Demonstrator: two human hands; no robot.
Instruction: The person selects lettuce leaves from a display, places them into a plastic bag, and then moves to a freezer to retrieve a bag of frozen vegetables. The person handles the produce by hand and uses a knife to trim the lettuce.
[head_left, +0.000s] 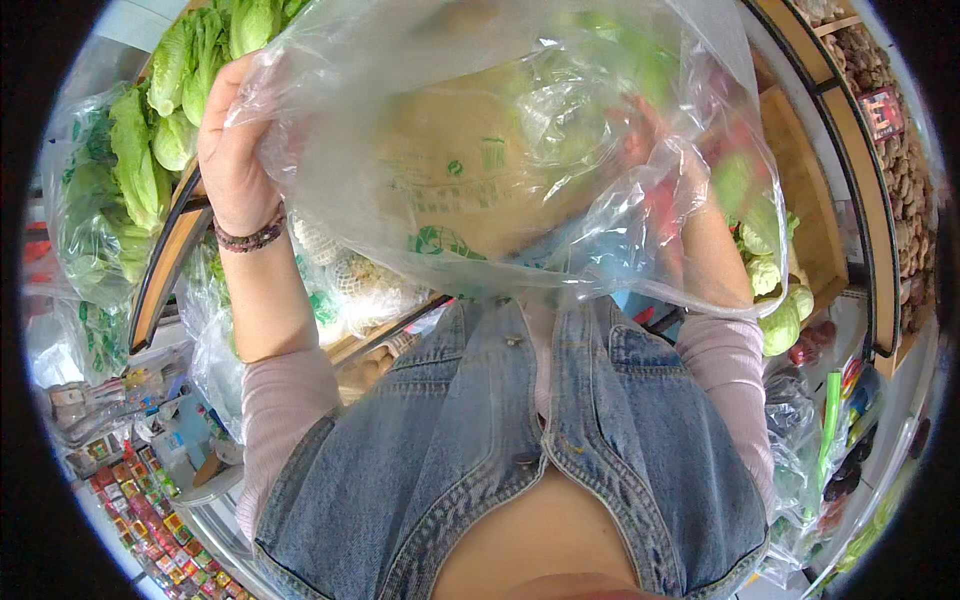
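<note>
A large clear plastic bag (465, 180) with green printing spreads out before my chest. My left hand (238, 142), a beaded bracelet at its wrist, grips the bag's left side. Through the plastic I see my right hand (652, 135), blurred, with the bag's edge crossing that forearm. The film hides whether those fingers are pinched together or apart. Green leafy lettuce heads (176, 82) lie just beyond my left hand. A tan surface shows dimly through the middle of the bag.
A bagged bunch of lettuce (105, 202) lies at the left. Net-wrapped produce (360, 277) sits below the bag. Round green vegetables (780, 322) are near my right elbow. A curved, black-edged shelf rim (862, 172) borders brown root produce (900, 187). Small colourful packets (157, 525) fill the lower left.
</note>
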